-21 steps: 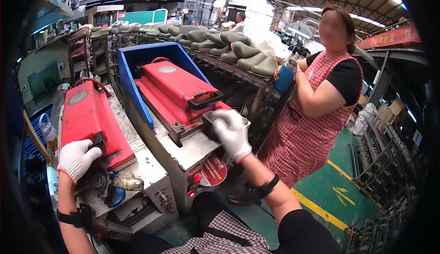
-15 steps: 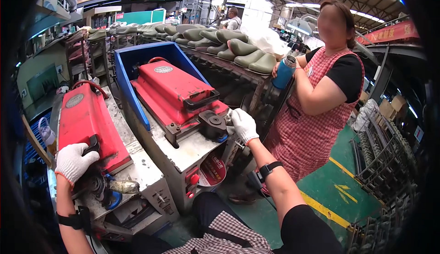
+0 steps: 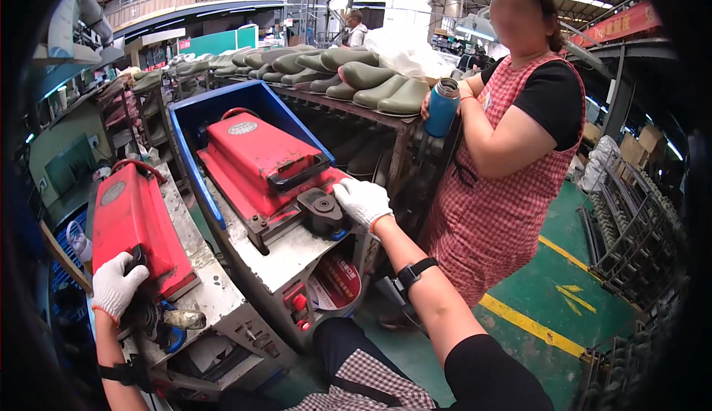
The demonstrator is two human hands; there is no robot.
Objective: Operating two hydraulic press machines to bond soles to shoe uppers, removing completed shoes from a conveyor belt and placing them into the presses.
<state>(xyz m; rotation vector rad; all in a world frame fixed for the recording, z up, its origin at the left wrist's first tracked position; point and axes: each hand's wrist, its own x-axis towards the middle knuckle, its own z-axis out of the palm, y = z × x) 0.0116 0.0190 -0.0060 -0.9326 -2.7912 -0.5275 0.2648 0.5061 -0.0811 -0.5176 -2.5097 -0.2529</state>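
My left hand (image 3: 116,283), in a white knit glove, is closed round the black handle (image 3: 136,258) of the left red machine cover (image 3: 127,214). Below that hand is a dark round clamp with a blue part (image 3: 176,337). My right hand (image 3: 364,202), also gloved, lies at the front corner of the right red cover (image 3: 263,151), its fingers stretched out beside a black round-topped clamp (image 3: 322,209). The fingertips partly meet the cover's edge, and nothing shows held in them. This cover's own black handle (image 3: 300,176) is left of my right hand, untouched.
A blue open housing (image 3: 182,133) surrounds the right cover. Behind it, a rack holds many olive-green clogs (image 3: 382,88). At the right, close by, stands a co-worker in a red checked apron (image 3: 497,189), holding a blue flask (image 3: 443,107). Red buttons (image 3: 300,302) are on the machine front.
My right hand has moved from a metal fitting leftward to the corner beside the black clamp. My left hand stays on its handle. The view has shifted slightly.
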